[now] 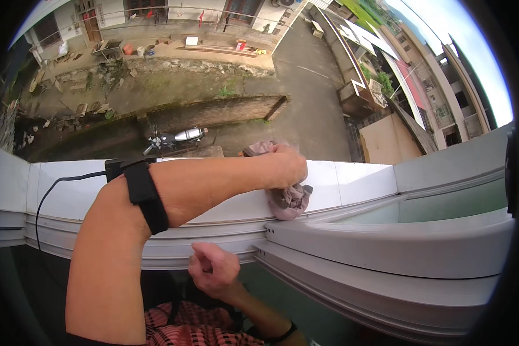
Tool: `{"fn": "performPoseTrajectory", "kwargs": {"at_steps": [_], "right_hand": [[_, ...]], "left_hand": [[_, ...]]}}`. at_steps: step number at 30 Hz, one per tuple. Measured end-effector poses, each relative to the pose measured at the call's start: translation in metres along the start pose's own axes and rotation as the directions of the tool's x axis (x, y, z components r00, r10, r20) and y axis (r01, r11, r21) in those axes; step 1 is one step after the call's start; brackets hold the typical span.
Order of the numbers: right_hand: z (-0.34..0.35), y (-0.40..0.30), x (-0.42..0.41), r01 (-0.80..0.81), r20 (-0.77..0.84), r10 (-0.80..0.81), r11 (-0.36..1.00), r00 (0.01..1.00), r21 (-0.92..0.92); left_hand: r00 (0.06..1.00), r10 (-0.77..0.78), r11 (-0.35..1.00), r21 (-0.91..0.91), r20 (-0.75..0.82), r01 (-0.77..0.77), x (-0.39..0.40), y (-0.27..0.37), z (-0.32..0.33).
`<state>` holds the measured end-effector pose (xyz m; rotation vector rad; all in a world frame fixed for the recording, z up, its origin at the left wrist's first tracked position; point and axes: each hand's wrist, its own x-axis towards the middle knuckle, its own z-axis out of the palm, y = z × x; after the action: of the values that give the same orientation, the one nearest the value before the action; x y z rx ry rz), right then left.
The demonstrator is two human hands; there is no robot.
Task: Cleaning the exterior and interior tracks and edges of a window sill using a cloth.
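My left arm reaches across the window opening, and my left hand (289,166) grips a crumpled greyish-mauve cloth (289,203) on the white-tiled outer sill (363,179). Part of the cloth bunches up beyond the knuckles, while the rest hangs toward the inner edge of the sill. The fingers under the hand are hidden. Lower down, close to my body, my right hand (216,270) is curled into a loose fist with nothing visible in it. It is by the inner edge of the sliding-window track (173,255).
Sliding window sashes (389,246) fill the right side. A black strap (146,197) circles my left arm, and a black cable (47,194) loops over the sill. Beyond the sill's outer edge is a drop to a yard with a parked motorcycle (175,137) and a brick wall (225,111).
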<state>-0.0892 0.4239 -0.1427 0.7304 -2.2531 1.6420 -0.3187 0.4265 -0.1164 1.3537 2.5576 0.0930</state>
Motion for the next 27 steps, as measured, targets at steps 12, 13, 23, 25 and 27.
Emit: {"fn": "performPoseTrajectory", "kwargs": {"at_steps": [12,13,23,25,27], "right_hand": [[-0.002,0.004,0.0,0.198,0.012,-0.198,0.974,0.98,-0.108],[-0.003,0.0,0.006,0.16,0.012,-0.159,0.98,0.987,-0.115],[-0.027,0.019,0.001,-0.027,-0.002,0.027,0.999,1.0,-0.035],[-0.029,0.02,0.001,-0.077,0.016,0.077,0.997,0.997,-0.022],[-0.033,0.019,0.005,-0.119,0.042,0.119,0.993,0.992,-0.02]], "left_hand": [[0.985,-0.155,0.987,0.04,-0.069,0.158,0.087,0.015,-0.006],[0.99,-0.112,0.989,0.09,-0.084,0.12,0.071,0.014,0.0],[0.919,-0.376,0.925,-0.116,-0.122,0.363,-0.198,-0.015,0.044],[0.853,-0.507,0.856,-0.19,-0.126,0.481,-0.26,-0.007,0.051],[0.77,-0.627,0.777,-0.154,-0.117,0.61,-0.311,-0.003,0.066]]}}
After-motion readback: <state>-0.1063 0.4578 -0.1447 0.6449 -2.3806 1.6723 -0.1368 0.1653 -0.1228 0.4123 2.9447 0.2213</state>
